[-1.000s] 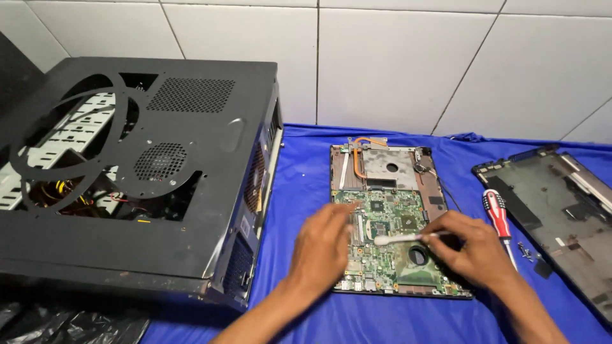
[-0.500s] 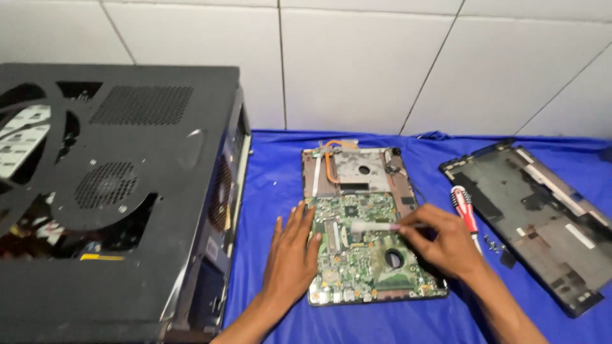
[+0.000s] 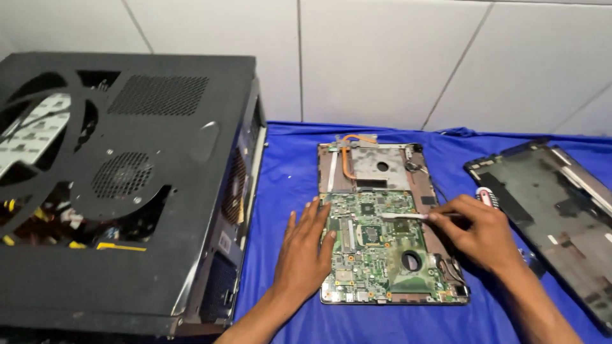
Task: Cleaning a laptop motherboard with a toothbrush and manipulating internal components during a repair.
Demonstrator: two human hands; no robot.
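My left hand lies flat, fingers spread, steadying the board at its nine o'clock edge; my right hand pinches a brush, mid-cleaning, and the next stroke likely wants light pressure.

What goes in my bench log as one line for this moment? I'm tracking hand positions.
left hand: flat beside laptop motherboard | right hand: pinching small white-tipped tool over board | blue cloth | black computer case left

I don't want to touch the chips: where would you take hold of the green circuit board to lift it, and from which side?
Probably by its bare rims. The green circuit board lies flat in the laptop base on the blue cloth, with chips all over its face. The left hand rests at its left edge and the right hand is at its right, so pinching both long edges from the sides looks safest.
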